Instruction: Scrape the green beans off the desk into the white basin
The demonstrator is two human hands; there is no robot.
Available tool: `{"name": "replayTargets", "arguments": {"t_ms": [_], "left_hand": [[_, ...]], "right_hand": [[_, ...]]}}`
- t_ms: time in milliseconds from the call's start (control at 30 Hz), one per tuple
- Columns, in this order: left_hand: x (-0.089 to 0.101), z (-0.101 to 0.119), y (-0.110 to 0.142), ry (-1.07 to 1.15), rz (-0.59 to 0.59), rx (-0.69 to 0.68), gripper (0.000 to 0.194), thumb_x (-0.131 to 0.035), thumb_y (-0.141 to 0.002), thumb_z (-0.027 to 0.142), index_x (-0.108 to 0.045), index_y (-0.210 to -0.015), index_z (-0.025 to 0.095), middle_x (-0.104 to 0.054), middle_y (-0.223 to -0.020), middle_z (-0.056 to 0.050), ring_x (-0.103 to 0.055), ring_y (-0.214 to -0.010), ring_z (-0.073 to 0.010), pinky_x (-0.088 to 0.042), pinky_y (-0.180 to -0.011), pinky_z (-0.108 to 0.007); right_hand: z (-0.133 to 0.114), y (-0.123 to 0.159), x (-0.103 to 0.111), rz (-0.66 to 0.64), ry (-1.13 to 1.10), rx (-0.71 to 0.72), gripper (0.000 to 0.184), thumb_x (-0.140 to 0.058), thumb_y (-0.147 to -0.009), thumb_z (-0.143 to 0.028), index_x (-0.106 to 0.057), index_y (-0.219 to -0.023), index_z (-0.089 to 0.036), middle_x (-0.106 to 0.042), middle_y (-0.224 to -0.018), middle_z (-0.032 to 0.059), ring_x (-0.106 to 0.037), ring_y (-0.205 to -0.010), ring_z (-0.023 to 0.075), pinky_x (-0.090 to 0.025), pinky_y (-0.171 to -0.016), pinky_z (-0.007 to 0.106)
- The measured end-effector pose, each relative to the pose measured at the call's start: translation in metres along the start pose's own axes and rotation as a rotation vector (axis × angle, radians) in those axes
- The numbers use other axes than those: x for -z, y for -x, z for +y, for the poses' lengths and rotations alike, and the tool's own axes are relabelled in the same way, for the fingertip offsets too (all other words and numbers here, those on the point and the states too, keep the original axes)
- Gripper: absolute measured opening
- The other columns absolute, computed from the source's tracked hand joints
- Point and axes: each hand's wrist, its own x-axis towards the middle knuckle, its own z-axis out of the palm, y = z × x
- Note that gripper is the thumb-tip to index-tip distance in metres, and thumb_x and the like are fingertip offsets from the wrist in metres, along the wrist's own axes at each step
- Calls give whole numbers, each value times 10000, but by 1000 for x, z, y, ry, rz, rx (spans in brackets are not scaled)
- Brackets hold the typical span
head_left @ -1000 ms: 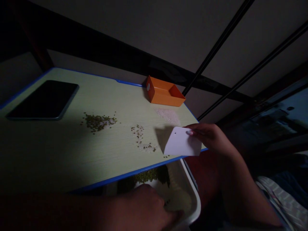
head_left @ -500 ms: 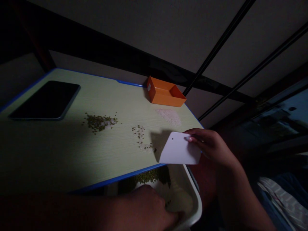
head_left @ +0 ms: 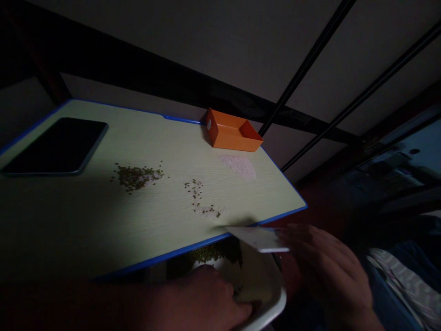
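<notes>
The person's right hand (head_left: 327, 271), at lower right, has dropped from above the desk to just past its near blue edge and now holds a white plastic scraper (head_left: 258, 239) by one end, fingers closed on it, tilted nearly edge-on, where before it was shown broad face up. Its far edge sits just over the desk's blue edge, near the scattered beans but apart from them. The left hand (head_left: 213, 301), at bottom centre, reaches into a white plastic tray (head_left: 277, 305) below the desk edge, fingers together and pointing down; whether they pinch anything cannot be told. Green mung beans (head_left: 210, 253) lie in the tray near that hand. On the pale wood-grain desk (head_left: 86, 220) are a small heap of green beans (head_left: 136, 178) at centre left, a thin scatter of green beans (head_left: 198, 197) at centre, and a pale pink-white grain patch (head_left: 237, 166) below an orange rectangular tray (head_left: 230, 135) at the far edge. A black tablet (head_left: 55, 146) lies at upper left.
</notes>
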Motion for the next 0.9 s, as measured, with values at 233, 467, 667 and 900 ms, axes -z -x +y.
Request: {"name": "replayTargets", "arguments": {"t_ms": [233,467,667,900], "left_hand": [[-1,0,-4,-8,-75,26,275,-518,-903,288,-586,-1159,215,-697,-1069,-103,-677,-868,-332,-544,-653,-432],[4,2,-3,-14,-9,30,321,-523,-892,266,-582,-1205,225,-690,-1099,-127,-686,-828,-332,-535,-611,-418],[-2,2,-2,-5,43,1,356,-559,-868,250,-585,-1223,242,-704,-1066,-106,-688,-827,-300,-522,-618,-373],[1,1,-4,-33,20,-10,310,-543,-873,249,-593,-1177,217,-707,-1050,-110,-685,-795,-316,-512,-584,-397]], "right_hand": [[-4,5,-14,-64,48,114,204,-480,-920,-77,-646,-1037,-59,-713,-975,137,-622,-1022,182,-507,-883,368],[5,9,-21,-39,77,109,237,-475,-903,-37,-636,-1076,-50,-702,-1000,154,-610,-1039,199,-522,-859,394],[6,10,-27,-35,79,84,211,-492,-902,-51,-633,-1059,-45,-702,-991,165,-626,-994,223,-535,-820,434],[5,5,-25,-36,31,99,205,-482,-916,-63,-642,-1042,-45,-702,-979,168,-626,-995,212,-530,-825,418]]}}
